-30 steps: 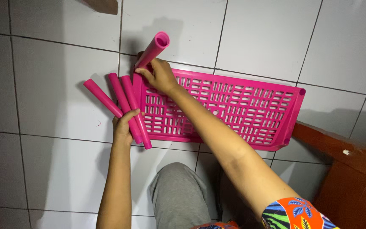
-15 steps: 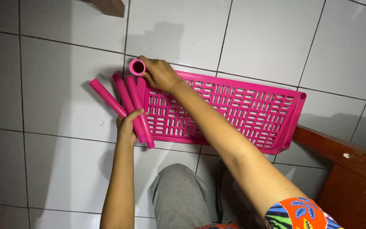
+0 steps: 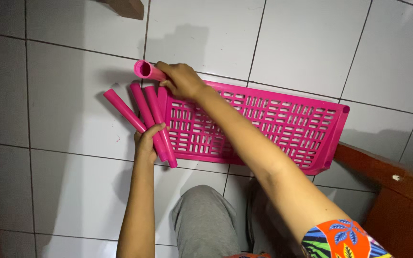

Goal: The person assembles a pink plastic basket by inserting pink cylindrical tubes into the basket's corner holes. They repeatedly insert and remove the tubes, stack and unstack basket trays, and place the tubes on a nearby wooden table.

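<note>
A pink slotted plastic shelf tray (image 3: 264, 124) lies flat on the white tiled floor. My right hand (image 3: 182, 80) grips a pink hollow tube (image 3: 146, 70) at the tray's far left corner, its open end turned towards me. My left hand (image 3: 146, 141) is closed around three more pink tubes (image 3: 142, 112), which fan out over the floor beside the tray's left edge.
A brown wooden piece of furniture (image 3: 397, 200) stands at the lower right, close to the tray's right end. Another brown object (image 3: 125, 7) shows at the top edge. My grey-clad knee (image 3: 206, 224) is below the tray. White floor tiles (image 3: 63, 86) spread to the left.
My right hand has swung the single tube from pointing up and away down to the tray's corner, its open end now facing me. My left hand keeps holding the three tubes.
</note>
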